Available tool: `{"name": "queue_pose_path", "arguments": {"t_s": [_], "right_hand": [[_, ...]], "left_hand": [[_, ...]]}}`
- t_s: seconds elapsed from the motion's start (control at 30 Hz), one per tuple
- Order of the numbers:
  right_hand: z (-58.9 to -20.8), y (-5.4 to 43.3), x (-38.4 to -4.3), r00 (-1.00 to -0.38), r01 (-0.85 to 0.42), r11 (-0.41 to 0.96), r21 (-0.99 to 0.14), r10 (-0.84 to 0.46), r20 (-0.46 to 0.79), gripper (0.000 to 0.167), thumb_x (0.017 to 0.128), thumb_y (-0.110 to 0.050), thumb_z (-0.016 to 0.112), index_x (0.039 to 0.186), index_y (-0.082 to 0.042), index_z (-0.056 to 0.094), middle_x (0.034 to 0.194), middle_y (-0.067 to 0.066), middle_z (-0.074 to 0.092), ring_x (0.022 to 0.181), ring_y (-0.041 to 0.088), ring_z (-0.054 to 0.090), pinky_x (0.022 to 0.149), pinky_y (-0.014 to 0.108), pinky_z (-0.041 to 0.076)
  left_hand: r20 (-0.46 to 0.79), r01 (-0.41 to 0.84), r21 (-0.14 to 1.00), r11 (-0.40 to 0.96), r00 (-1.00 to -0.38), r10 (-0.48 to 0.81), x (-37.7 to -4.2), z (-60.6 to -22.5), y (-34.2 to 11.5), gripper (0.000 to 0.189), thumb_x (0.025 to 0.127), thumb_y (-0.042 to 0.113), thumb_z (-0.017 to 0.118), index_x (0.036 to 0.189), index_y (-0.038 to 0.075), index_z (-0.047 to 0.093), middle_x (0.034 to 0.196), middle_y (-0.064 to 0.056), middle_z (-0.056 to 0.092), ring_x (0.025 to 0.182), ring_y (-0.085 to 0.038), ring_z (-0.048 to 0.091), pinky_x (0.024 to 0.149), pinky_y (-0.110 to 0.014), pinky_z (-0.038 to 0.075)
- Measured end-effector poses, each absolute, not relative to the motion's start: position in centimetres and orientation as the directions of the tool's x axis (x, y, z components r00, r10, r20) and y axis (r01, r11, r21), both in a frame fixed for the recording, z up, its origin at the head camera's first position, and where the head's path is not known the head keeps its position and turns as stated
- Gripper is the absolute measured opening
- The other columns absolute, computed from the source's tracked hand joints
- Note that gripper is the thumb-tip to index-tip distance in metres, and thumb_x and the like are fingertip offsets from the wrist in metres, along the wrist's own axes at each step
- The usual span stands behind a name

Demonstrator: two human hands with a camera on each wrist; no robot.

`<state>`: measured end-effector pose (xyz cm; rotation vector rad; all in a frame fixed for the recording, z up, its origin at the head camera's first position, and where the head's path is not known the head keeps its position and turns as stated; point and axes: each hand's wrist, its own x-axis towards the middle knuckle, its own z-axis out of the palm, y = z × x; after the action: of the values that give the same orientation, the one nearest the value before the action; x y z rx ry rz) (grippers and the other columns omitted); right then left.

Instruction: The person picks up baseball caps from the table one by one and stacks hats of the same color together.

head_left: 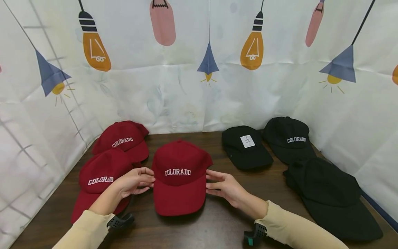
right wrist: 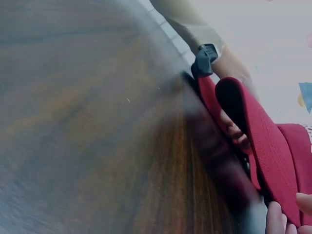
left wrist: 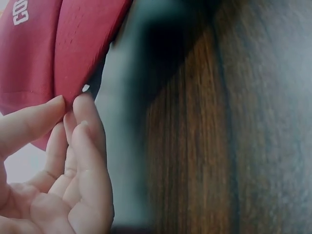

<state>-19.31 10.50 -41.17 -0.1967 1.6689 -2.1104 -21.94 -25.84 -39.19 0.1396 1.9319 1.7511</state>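
Note:
A red baseball cap (head_left: pixel 179 197) with white COLORADO lettering faces me in the middle of the head view. My left hand (head_left: pixel 136 181) pinches its left edge where brim meets crown; the left wrist view shows the thumb on top and fingers (left wrist: pixel 90 146) beneath. On the opposite edge, my right hand (head_left: pixel 226 188) holds the cap between thumb and fingers, which show only partly in the right wrist view's corner. Left of it lie two more red caps, one at the back (head_left: pixel 116 136) and one nearer (head_left: pixel 99 169), partly covered by my left forearm.
Three black caps lie on the right of the dark wooden table (head_left: pixel 217 221): one with a white tag (head_left: pixel 245 155), one lettered COLORADO (head_left: pixel 287 138), and a nearer one (head_left: pixel 326 186). A white patterned curtain (head_left: pixel 186 100) encloses the back and sides.

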Motion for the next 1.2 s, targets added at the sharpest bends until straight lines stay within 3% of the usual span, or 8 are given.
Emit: {"name": "queue_pose_path", "arguments": {"t_s": [0.6,0.93,1.2], "right_hand": [[-41.7,10.7,-17.8,-0.857,0.287,-0.162,-0.944,-0.484,-0.178,0.066,0.095,0.003,0.066,0.153,0.010,0.035,0.143,0.023,0.051,0.099,0.017,0.069,0.097,0.040,0.054],[-41.7,10.8,-17.0,-0.821,0.340,-0.155,-0.927,-0.530,-0.212,0.066,0.094,0.005,0.066,0.153,0.009,0.037,0.146,0.023,0.049,0.114,0.026,0.066,0.098,0.041,0.053],[-41.6,11.2,-17.1,-0.795,0.332,-0.134,-0.934,-0.572,-0.201,0.068,0.094,0.006,0.066,0.152,0.013,0.033,0.144,0.023,0.052,0.109,0.023,0.067,0.099,0.044,0.053]], "left_hand": [[-0.351,-0.264,0.932,0.247,-0.822,0.448,-21.4,-39.4,-26.3,0.003,0.102,0.008,0.058,0.100,0.008,0.060,0.095,-0.003,0.067,0.083,-0.014,0.073,0.071,-0.024,0.058],[-0.342,-0.216,0.927,0.306,-0.822,0.456,-21.1,-39.6,-26.8,0.006,0.098,0.008,0.061,0.102,0.003,0.059,0.094,-0.005,0.069,0.083,-0.016,0.072,0.072,-0.028,0.060],[-0.352,-0.201,0.915,0.349,-0.820,0.451,-21.0,-39.4,-26.8,0.008,0.097,0.006,0.062,0.102,0.002,0.059,0.093,-0.006,0.069,0.083,-0.016,0.071,0.070,-0.029,0.060]]}}
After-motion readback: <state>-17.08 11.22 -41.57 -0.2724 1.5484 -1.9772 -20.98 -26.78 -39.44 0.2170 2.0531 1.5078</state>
